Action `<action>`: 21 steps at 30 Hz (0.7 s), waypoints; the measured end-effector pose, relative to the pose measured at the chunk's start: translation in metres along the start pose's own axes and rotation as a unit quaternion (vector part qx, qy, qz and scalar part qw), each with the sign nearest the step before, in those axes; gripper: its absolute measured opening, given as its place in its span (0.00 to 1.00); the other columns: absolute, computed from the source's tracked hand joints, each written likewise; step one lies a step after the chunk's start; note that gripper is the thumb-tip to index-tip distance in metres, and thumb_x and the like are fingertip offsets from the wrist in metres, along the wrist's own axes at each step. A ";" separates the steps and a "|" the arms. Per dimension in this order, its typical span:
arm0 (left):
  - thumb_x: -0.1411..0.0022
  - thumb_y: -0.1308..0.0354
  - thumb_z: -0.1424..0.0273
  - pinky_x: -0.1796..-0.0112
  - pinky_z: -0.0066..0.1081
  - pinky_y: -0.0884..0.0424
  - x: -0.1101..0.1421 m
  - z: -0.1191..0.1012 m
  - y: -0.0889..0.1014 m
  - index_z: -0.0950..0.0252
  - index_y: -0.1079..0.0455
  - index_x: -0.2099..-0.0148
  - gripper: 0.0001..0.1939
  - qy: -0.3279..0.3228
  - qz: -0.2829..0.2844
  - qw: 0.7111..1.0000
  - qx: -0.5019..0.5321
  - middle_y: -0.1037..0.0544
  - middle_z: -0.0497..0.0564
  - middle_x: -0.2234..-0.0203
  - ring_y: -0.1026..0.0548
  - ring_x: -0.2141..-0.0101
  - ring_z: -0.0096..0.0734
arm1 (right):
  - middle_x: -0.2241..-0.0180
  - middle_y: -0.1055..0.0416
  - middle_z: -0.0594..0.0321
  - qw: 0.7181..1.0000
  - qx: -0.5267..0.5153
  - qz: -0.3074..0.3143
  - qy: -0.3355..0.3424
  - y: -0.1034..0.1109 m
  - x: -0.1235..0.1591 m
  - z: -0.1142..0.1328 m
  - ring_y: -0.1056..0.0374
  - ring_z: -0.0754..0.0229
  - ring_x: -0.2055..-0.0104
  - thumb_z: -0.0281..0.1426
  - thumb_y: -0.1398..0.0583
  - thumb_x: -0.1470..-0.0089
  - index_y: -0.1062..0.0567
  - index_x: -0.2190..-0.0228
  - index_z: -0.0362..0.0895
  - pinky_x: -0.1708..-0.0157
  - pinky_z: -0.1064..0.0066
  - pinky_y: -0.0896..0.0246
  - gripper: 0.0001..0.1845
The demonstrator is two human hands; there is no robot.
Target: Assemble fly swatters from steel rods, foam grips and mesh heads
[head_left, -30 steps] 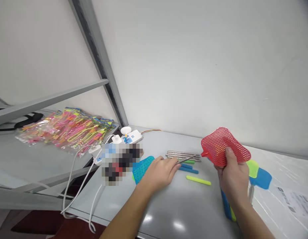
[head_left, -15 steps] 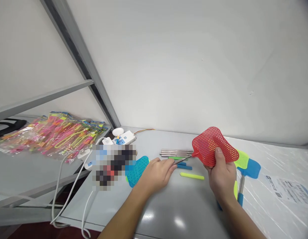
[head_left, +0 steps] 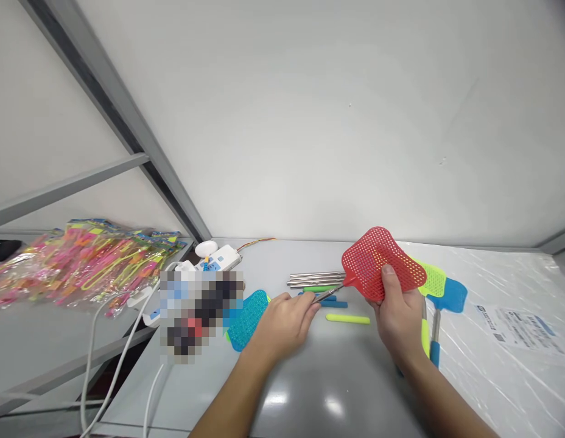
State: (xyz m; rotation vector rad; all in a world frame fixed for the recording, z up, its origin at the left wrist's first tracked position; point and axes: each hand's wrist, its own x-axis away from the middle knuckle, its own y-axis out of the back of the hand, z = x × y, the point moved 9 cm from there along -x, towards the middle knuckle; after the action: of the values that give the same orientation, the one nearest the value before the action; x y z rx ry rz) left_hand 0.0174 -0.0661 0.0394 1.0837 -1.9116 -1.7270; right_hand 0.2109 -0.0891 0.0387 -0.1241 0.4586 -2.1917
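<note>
A red fly swatter head (head_left: 369, 258), perforated all over, is joined to a thin metal rod (head_left: 327, 293). My right hand (head_left: 398, 316) grips the red head, thumb on its face and fingers behind. My left hand (head_left: 285, 325) is closed around the rod; the rod's far end is hidden in it. Behind my hands lie several metal rods (head_left: 314, 279). A green grip (head_left: 319, 289), blue grips (head_left: 335, 304) and a yellow-green grip (head_left: 347, 319) rest nearby on the table. Teal swatter heads (head_left: 249, 321) lie left of my left hand.
Yellow-green and blue fly swatters (head_left: 451, 296) lie to the right on plastic wrapping with a label (head_left: 520, 328). At left are a power strip (head_left: 221, 258), white cables (head_left: 125, 347), a blurred-out patch and bagged colourful items (head_left: 100, 258). A wall stands behind the grey table (head_left: 305, 389).
The view has shifted slightly, so the scene sits a little further left. Both hands keep their hold on the red fly swatter, with hardly any change between them.
</note>
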 end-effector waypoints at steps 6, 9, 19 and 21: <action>0.26 0.62 0.67 0.75 0.31 0.43 0.001 -0.009 0.000 0.63 0.36 0.61 0.15 -0.010 -0.023 0.999 -0.021 0.26 0.47 0.79 0.29 0.77 0.35 | 0.65 0.28 0.60 0.997 0.057 0.023 0.050 -0.003 0.002 0.011 0.34 0.62 0.72 0.42 0.39 0.43 0.26 0.59 0.44 0.73 0.69 0.35 0.16; 0.27 0.62 0.67 0.76 0.32 0.45 0.001 -0.014 0.004 0.63 0.36 0.62 0.15 -0.014 -0.044 0.998 -0.034 0.28 0.46 0.81 0.29 0.79 0.35 | 0.68 0.29 0.61 0.994 0.083 0.031 0.058 -0.004 0.003 0.015 0.34 0.61 0.72 0.43 0.39 0.44 0.26 0.59 0.44 0.72 0.69 0.35 0.16; 0.27 0.60 0.67 0.76 0.33 0.47 0.002 -0.023 0.027 0.62 0.37 0.66 0.16 -0.029 -0.127 0.988 -0.077 0.29 0.46 0.81 0.34 0.82 0.33 | 0.75 0.36 0.68 0.997 0.020 0.077 -0.010 -0.010 0.003 0.016 0.41 0.66 0.78 0.43 0.36 0.47 0.30 0.64 0.47 0.82 0.74 0.42 0.16; 0.27 0.59 0.68 0.77 0.32 0.47 0.003 -0.032 0.035 0.62 0.36 0.67 0.16 -0.045 -0.151 0.984 -0.084 0.30 0.45 0.82 0.36 0.83 0.32 | 0.78 0.39 0.70 0.997 0.011 0.079 -0.005 -0.009 0.005 0.023 0.44 0.67 0.81 0.43 0.36 0.47 0.31 0.67 0.47 0.83 0.74 0.45 0.15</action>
State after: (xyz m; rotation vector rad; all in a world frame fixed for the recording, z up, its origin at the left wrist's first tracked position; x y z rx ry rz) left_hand 0.0270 -0.0910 0.0787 1.3034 -1.6812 -2.0913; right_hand 0.2068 -0.0948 0.0630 -0.0831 0.4249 -2.0395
